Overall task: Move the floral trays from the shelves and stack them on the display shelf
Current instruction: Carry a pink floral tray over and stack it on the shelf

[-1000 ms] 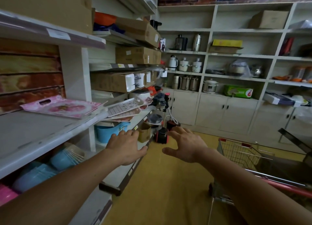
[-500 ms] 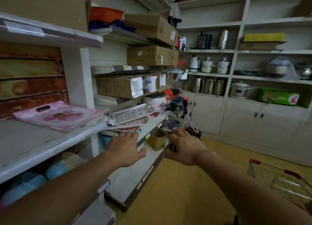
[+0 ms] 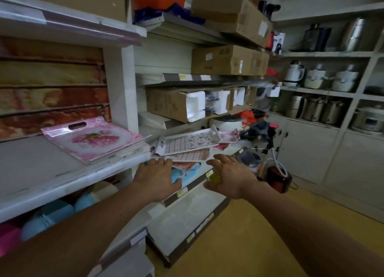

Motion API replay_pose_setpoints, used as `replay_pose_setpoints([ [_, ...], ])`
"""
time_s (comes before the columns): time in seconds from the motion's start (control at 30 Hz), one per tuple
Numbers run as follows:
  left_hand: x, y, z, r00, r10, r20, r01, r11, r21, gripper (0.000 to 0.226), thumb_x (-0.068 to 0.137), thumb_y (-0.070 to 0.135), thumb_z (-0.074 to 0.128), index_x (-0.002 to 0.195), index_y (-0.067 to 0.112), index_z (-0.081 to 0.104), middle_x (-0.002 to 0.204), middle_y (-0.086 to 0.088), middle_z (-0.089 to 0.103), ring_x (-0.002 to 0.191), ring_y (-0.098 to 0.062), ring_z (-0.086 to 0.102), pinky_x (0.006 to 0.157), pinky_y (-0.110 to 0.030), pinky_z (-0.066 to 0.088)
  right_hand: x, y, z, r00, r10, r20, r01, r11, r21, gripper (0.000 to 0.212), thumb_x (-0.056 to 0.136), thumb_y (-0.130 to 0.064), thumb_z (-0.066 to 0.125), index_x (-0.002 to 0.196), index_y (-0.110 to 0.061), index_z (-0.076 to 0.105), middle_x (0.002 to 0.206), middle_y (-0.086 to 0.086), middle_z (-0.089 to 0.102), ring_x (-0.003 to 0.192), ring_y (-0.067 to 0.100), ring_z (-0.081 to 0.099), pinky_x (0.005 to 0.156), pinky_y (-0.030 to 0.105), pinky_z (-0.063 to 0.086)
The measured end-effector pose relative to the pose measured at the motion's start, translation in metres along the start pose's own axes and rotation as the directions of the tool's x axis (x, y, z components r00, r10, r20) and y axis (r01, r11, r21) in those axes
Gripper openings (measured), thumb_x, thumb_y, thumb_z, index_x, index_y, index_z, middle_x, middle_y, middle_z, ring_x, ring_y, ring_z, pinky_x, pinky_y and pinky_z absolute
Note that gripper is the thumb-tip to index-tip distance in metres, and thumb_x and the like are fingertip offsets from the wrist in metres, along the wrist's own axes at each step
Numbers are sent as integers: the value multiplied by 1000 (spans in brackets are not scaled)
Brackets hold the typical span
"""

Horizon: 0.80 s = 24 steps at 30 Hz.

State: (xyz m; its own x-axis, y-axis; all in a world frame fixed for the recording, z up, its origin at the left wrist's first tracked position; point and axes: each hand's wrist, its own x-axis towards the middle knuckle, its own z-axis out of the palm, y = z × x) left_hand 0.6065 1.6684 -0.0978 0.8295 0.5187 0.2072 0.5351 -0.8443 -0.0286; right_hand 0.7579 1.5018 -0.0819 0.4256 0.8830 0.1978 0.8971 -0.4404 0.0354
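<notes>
A pink floral tray [image 3: 94, 138] in clear wrap lies on the grey display shelf [image 3: 37, 164] at left. Further along, a loose pile of white and pink patterned trays [image 3: 187, 143] overhangs the edge of the adjoining shelf, with more pink trays [image 3: 227, 136] behind it. My left hand [image 3: 155, 178] is open, palm down, fingertips just below the pile's near left corner. My right hand [image 3: 230, 177] is open too, fingers spread, just under the pile's right front corner. Neither hand holds anything.
Cardboard boxes [image 3: 226, 60] fill the upper shelves. A white rice cooker [image 3: 226, 122] stands behind the trays. Blue and pink plastic bowls [image 3: 52, 214] sit under the display shelf. Pots and kettles [image 3: 320, 110] line the back wall unit. A red appliance [image 3: 278, 179] stands on the yellow floor.
I have stepped closer to the shelves; both hands have reached forward and up to the front edge of the tray pile. The shopping cart has left the view.
</notes>
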Motion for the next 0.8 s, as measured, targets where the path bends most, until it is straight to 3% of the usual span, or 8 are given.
replay_pose_setpoints([
  [0.47, 118, -127, 15, 975, -221, -38, 223, 973, 59, 66, 87, 63, 39, 137, 20, 36, 137, -5, 47, 121, -25, 45, 97, -42, 39, 219, -31, 33, 979, -203, -25, 204, 977, 62, 72, 83, -64, 54, 144, -33, 32, 150, -1, 33, 134, 22, 33, 105, 43, 34],
  [0.8, 127, -189, 33, 887, -461, 32, 450, 877, 167, 81, 83, 71, 40, 144, 20, 26, 145, -6, 40, 127, -26, 42, 103, -44, 37, 331, -77, 67, 857, -513, -51, 516, 850, 110, 73, 85, -59, 55, 146, -29, 31, 152, 2, 29, 137, 23, 28, 106, 40, 34],
])
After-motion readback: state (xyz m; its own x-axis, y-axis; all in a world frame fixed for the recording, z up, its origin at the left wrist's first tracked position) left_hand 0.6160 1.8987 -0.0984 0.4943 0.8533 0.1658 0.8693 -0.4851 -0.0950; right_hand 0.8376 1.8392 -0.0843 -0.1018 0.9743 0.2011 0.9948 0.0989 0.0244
